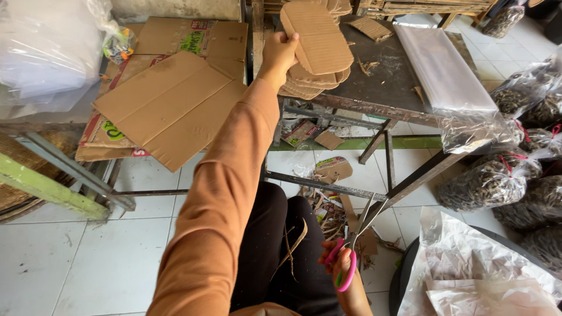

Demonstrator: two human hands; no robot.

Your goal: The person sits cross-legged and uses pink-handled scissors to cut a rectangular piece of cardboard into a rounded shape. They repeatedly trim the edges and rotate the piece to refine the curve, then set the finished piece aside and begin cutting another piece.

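My left hand [278, 51] has its fingers clamped on a cut cardboard piece [318, 36] over the far stack [310, 82] at the surface [386, 88] edge; a careless placement could topple it. My right hand [342, 266] has its fingers looped through scissors [351, 251], blades apart near my lap, a cut risk.

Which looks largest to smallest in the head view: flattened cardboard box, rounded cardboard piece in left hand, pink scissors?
1. Flattened cardboard box.
2. Rounded cardboard piece, gripped by the left hand.
3. Pink scissors in the right hand; they are nearer the camera, yet look smallest.
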